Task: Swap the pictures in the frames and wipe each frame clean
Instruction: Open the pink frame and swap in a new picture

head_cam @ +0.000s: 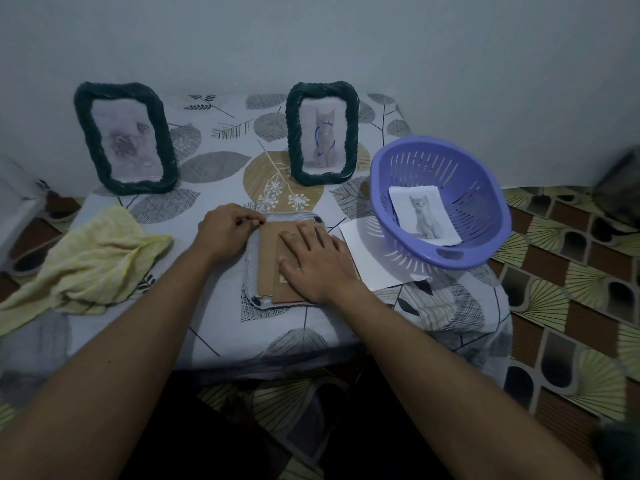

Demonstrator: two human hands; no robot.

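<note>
Lying face down under both hands: the face-down frame (252,261), likely light, with a stiff rim and fragile if glazed. Your right hand (315,261) presses flat on the thin cardboard backing (268,258), which will probably flex. Your left hand (225,233) pinches the rim's far corner. Lift by the rim edges. The yellow cloth (93,258) lies left of your left hand.

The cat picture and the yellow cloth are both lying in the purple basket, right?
Not quite. The head view shows only the cat picture in the purple basket. The yellow cloth lies crumpled on the table, over on the person's left side.
</note>
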